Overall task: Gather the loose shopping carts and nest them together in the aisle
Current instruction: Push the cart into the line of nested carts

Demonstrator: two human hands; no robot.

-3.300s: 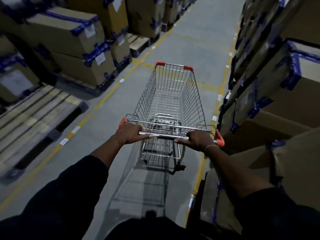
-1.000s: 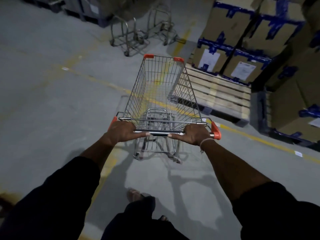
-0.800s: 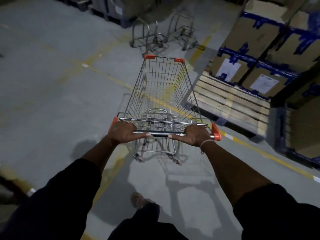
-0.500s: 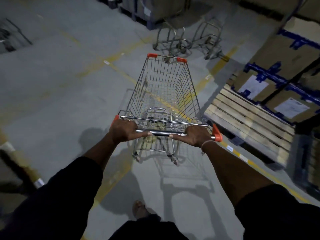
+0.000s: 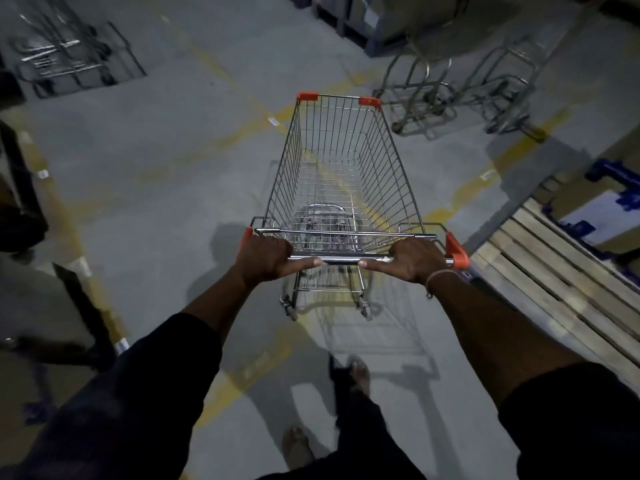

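Observation:
An empty wire shopping cart (image 5: 339,174) with orange corner caps stands in front of me on the grey floor. My left hand (image 5: 268,259) grips the left part of its metal handle bar. My right hand (image 5: 412,259) grips the right part, with a thin bracelet at the wrist. More wire carts (image 5: 65,53) lie in the dark at the far left. Metal cart frames (image 5: 450,88) stand ahead to the right, just past the cart's front.
A wooden pallet (image 5: 561,282) lies on my right, with blue-taped cardboard boxes (image 5: 602,209) behind it. Yellow floor lines (image 5: 239,133) cross under the cart. A dark rack post (image 5: 20,188) stands at the left edge. Pallets with boxes (image 5: 363,26) stand ahead.
The cart has swung left out of the aisle into an open crossing. The pallet and boxes slid off to the right, and the carts at far left came into view. Both hands kept their grip.

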